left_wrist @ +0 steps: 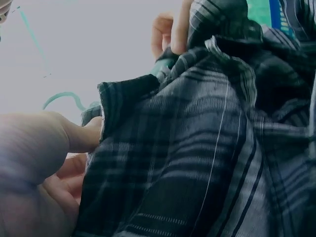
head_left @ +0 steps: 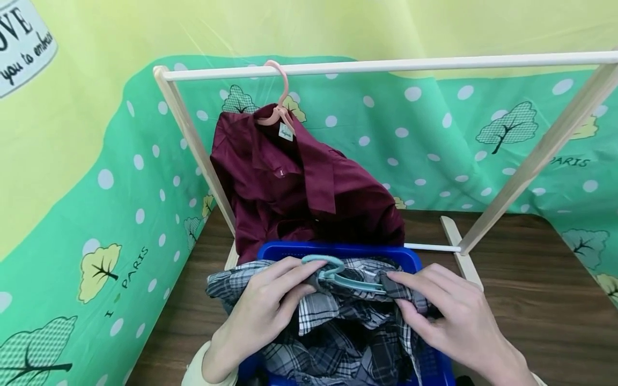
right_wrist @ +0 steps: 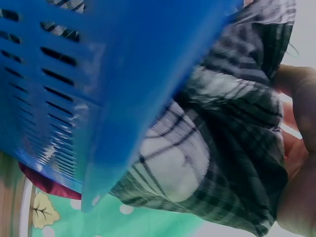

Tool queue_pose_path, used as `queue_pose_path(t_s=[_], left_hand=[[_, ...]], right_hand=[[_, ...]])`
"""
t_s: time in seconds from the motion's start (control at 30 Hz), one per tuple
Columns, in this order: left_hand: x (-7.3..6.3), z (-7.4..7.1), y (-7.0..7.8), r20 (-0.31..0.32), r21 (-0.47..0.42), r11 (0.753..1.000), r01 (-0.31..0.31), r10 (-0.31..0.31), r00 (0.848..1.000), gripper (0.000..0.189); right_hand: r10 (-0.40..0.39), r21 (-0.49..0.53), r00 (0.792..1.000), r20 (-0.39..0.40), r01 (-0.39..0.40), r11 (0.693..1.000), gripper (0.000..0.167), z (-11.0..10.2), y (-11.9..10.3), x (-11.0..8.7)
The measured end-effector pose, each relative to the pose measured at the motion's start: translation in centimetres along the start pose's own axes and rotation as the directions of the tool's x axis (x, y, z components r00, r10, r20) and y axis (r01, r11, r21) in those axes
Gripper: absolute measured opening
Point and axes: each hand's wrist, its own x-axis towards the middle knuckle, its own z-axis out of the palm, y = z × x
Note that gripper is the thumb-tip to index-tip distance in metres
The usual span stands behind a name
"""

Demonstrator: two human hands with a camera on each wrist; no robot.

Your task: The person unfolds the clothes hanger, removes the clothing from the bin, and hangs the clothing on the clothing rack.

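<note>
A dark plaid shirt (head_left: 338, 354) lies over a blue basket (head_left: 285, 249), with a light blue hanger (head_left: 357, 284) set in its collar and the hook pointing up and left. My left hand (head_left: 263, 305) pinches the shirt's collar beside the hook; in the left wrist view the left thumb (left_wrist: 84, 136) presses on the cloth edge. On the other side my right hand (head_left: 449, 316) pinches the shirt near the hanger's right arm. The right wrist view has the right fingers (right_wrist: 291, 148) behind the plaid cloth (right_wrist: 247, 138). Part of the hanger is hidden inside the shirt.
Behind the basket stands a rack with a white rail (head_left: 386, 65) and wooden legs (head_left: 541, 155). A maroon shirt (head_left: 357, 182) hangs from the rail's left part on a pink hanger (head_left: 285, 88). Brown wood-look table (head_left: 541, 268) surrounds them, with a patterned green curtain (head_left: 434, 177) behind.
</note>
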Motion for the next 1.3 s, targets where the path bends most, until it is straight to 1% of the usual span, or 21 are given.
queue_pose_path(t_s=[0.07, 0.17, 0.27, 0.33, 0.5, 0.57, 0.67, 0.77, 0.83, 0.9, 1.0, 1.1, 1.23, 1.3], left_hand=[[0.0, -0.2, -0.1, 0.019, 0.007, 1.000, 0.019, -0.019, 1.000, 0.055], [0.1, -0.5, -0.3, 0.045, 0.018, 0.998, 0.052, -0.053, 0.998, 0.055], [0.0, -0.9, -0.5, 0.054, 0.062, 0.997, 0.045, -0.048, 0.997, 0.052], [-0.1, -1.1, -0.6, 0.048, 0.082, 0.996, 0.031, -0.035, 0.998, 0.050], [-0.2, -1.4, -0.9, 0.045, 0.085, 0.996, 0.011, -0.015, 0.999, 0.047], [-0.1, -1.4, -0.9, 0.043, 0.097, 0.995, 0.003, -0.007, 0.999, 0.045], [0.0, -1.5, -1.0, 0.034, 0.159, 0.987, -0.014, 0.008, 0.999, 0.041], [0.0, -2.0, -1.3, 0.026, 0.251, 0.968, -0.024, 0.018, 1.000, 0.038], [-0.1, -2.5, -1.7, 0.022, 0.305, 0.952, -0.021, 0.015, 1.000, 0.040], [-0.2, -3.1, -2.2, 0.012, 0.333, 0.943, -0.005, 0.001, 1.000, 0.043], [-0.6, -4.3, -2.9, -0.011, 0.334, 0.942, 0.042, -0.040, 0.999, 0.043], [-1.1, -5.8, -3.6, -0.027, 0.295, 0.951, 0.094, -0.090, 0.996, 0.038], [-1.7, -7.5, -4.6, -0.031, 0.228, 0.963, 0.146, -0.143, 0.989, 0.054], [-1.9, -8.1, -5.1, -0.042, 0.183, 0.969, 0.167, -0.162, 0.986, 0.058]], right_hand=[[-0.005, -0.008, 1.000, -0.024, 0.004, 1.000, 0.040, -0.1, 0.0, 0.1], [-0.018, -0.020, 0.998, -0.053, 0.017, 1.000, 0.040, -0.3, 0.0, 0.4], [-0.037, -0.032, 0.995, -0.088, 0.034, 0.999, 0.040, -0.5, 0.0, 0.7], [-0.047, -0.038, 0.993, -0.110, 0.043, 0.998, 0.040, -0.8, -0.1, 1.0], [-0.056, -0.031, 0.988, -0.141, 0.052, 0.998, 0.041, -1.3, -0.1, 1.3], [-0.041, -0.030, 0.990, -0.135, 0.037, 0.999, 0.042, -1.5, 0.0, 1.2], [-0.011, -0.036, 0.992, -0.123, 0.006, 0.999, 0.044, -1.6, 0.4, 1.0], [0.026, -0.060, 0.993, -0.111, -0.032, 0.998, 0.047, -1.7, 0.7, 0.6], [0.063, -0.081, 0.993, -0.102, -0.071, 0.994, 0.049, -2.0, 1.0, 0.3], [0.097, -0.095, 0.990, -0.103, -0.107, 0.990, 0.051, -2.2, 1.2, 0.1], [0.134, -0.092, 0.984, -0.115, -0.145, 0.985, 0.053, -2.4, 1.4, -0.1], [0.140, -0.062, 0.979, -0.147, -0.151, 0.987, 0.054, -2.7, 1.5, 0.1], [0.137, -0.023, 0.975, -0.174, -0.143, 0.989, 0.055, -2.8, 1.5, 0.5], [0.138, -0.005, 0.973, -0.183, -0.142, 0.990, 0.055, -2.9, 1.5, 0.7]])
